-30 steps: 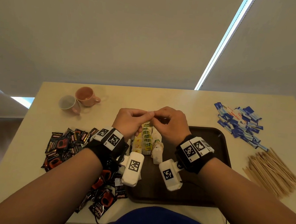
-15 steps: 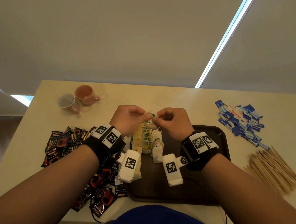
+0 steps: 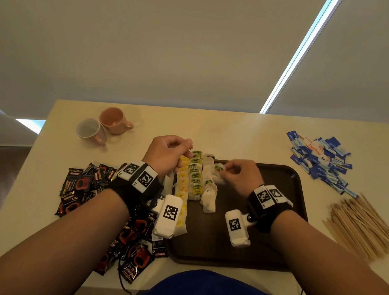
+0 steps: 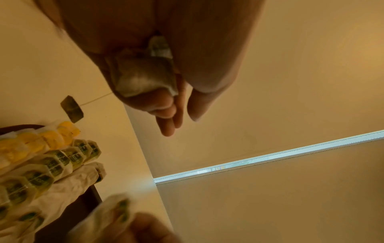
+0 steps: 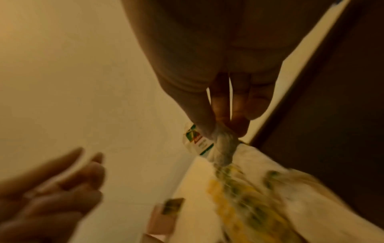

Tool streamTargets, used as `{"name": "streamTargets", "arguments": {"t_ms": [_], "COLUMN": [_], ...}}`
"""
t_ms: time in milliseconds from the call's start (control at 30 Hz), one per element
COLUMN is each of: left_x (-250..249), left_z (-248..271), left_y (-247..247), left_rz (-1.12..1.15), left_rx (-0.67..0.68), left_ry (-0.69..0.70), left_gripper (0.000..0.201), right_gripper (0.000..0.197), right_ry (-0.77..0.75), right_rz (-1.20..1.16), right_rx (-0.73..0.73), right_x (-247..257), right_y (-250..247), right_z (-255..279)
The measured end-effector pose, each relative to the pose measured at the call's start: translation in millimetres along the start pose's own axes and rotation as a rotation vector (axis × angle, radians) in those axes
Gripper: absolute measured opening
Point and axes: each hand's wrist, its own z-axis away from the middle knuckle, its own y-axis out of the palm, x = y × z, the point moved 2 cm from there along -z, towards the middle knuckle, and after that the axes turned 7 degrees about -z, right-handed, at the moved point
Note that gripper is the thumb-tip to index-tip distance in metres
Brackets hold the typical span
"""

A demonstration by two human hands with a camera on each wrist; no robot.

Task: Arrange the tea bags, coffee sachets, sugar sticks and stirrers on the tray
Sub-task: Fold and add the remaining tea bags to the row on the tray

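A dark brown tray point(image 3: 280, 179) lies in front of me. Its left part carries rows of tea bags: yellow-tagged point(image 3: 182, 184), green-tagged point(image 3: 195, 178) and plain white point(image 3: 209, 197). My left hand point(image 3: 176, 154) hovers by the far end of the rows. It holds a white tea bag point(image 4: 143, 78) tucked under its curled fingers, and that bag's tag point(image 4: 71, 108) dangles on its string. My right hand point(image 3: 228, 170) pinches another tea bag point(image 5: 224, 148) with a green tag just over the white row.
Black coffee sachets point(image 3: 83, 184) are heaped left of the tray. Blue sugar sticks point(image 3: 320, 159) lie at the far right, with wooden stirrers point(image 3: 361, 225) below them. A pink cup point(image 3: 114, 119) and a second cup point(image 3: 90, 129) stand at the back left.
The hands were joined above the far end of the rows and have now parted. The right hand has moved right and down over the tray with a tea bag.
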Motion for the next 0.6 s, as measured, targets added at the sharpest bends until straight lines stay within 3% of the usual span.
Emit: {"name": "streamTargets", "arguments": {"t_ms": [200,400,600], "left_x": [0.1,3.4,-0.2], "left_z": [3.5,4.7,10.1], "left_y": [-1.0,2.2,4.0], "left_rz": [0.052,0.103,0.297], "left_rx": [0.030,0.069,0.169], "left_ry": [-0.049,-0.124,-0.258], "left_gripper": [0.026,0.032,0.038], "right_gripper": [0.012,0.008,0.017], "right_ry": [0.324,0.402,0.302], "right_rz": [0.141,0.189,0.205], "right_rx": [0.298,0.133,0.008], "right_x": [-57.7,-74.1,-62.7], "right_y": [50.1,65.7,52.3], "right_z": [20.4,23.5,21.5]}}
